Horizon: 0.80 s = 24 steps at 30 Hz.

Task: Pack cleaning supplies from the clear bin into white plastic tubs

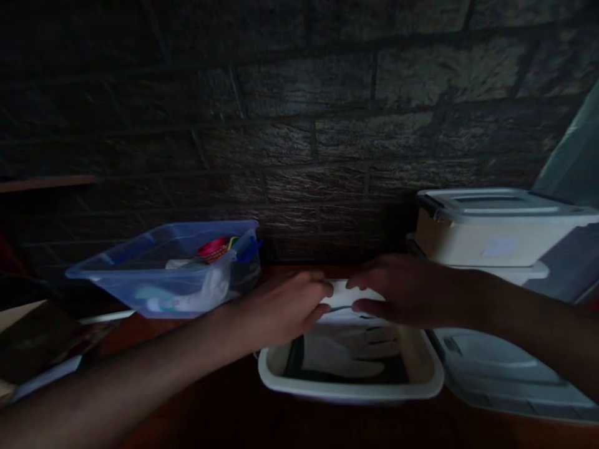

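Lidded boxes (493,240) crowd the white bin (350,391) on its right; a gap parts it from the blue tub (122,288) holding a red basket (214,249). Over the bin, where a white glove (330,352) lies, our left hand (290,305) and right hand (400,290) curl; we cannot tell whether either grip grasps anything. Behind the reddish surface (127,332) stands a brick wall (337,140).

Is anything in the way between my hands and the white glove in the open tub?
Nothing visible. The left hand and right hand are over the tub's far side, and no lid covers the white glove; fingertip contact is unclear.
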Each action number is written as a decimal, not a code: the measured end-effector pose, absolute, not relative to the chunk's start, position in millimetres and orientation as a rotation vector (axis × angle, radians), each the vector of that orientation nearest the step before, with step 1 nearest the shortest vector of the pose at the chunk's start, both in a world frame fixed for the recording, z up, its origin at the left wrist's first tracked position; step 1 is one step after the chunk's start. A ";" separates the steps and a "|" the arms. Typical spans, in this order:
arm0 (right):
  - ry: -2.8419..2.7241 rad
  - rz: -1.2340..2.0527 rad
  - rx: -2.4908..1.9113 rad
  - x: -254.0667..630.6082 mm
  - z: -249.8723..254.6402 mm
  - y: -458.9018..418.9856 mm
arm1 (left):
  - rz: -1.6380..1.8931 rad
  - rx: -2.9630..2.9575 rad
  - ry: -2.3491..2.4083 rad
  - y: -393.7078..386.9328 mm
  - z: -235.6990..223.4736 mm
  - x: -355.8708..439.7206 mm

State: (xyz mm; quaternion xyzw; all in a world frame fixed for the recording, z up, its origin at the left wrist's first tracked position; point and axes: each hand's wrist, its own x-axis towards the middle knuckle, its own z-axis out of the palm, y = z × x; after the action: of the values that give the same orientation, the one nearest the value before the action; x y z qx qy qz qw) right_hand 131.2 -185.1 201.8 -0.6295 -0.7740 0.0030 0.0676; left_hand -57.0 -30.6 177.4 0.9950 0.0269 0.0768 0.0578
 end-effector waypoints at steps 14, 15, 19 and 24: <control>-1.718 0.138 -1.575 150.6 220.7 -169.8 | 0.562 2.537 0.123 -10.5 203.7 -20.8; -1.710 0.151 -1.595 152.5 217.1 -168.5 | 0.579 2.502 0.113 -9.1 203.3 -19.7; -1.755 0.151 -1.687 159.8 205.9 -162.4 | 0.578 2.422 0.110 -7.9 200.8 -15.5; -1.804 0.165 -1.766 163.2 202.2 -156.4 | 0.488 2.498 0.138 -5.9 194.7 -15.5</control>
State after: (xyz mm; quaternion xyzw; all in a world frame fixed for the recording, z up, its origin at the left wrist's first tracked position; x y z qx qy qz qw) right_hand 163.2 -156.4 202.2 -0.6656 -0.6801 0.0622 0.3009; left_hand -15.5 -5.9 194.7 0.9373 0.0516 0.1832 0.2919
